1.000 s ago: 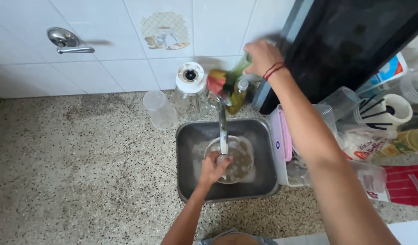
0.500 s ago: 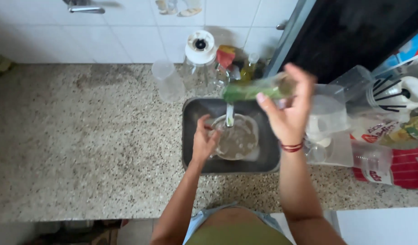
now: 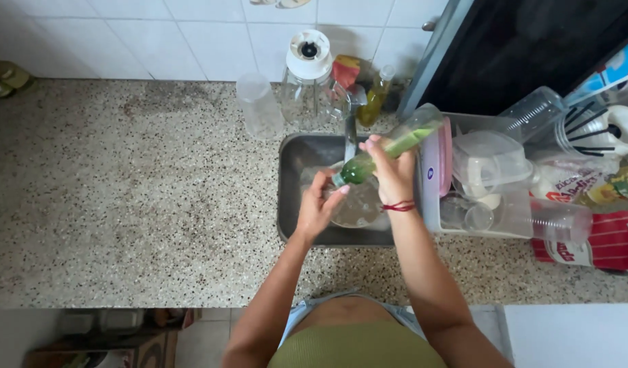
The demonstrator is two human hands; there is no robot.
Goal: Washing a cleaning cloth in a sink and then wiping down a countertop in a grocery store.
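Her right hand [image 3: 394, 174] is clamped round the tilted green bottle [image 3: 389, 148], likely slippery when wet, while the left hand [image 3: 319, 208] pinches its cap end.

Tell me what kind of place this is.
Most likely a home kitchen, at the washing-up spot. A small metal sink is set into a speckled stone counter below white wall tiles, and a dish rack of plastic containers stands beside it. The right hand tips a green bottle over the sink.
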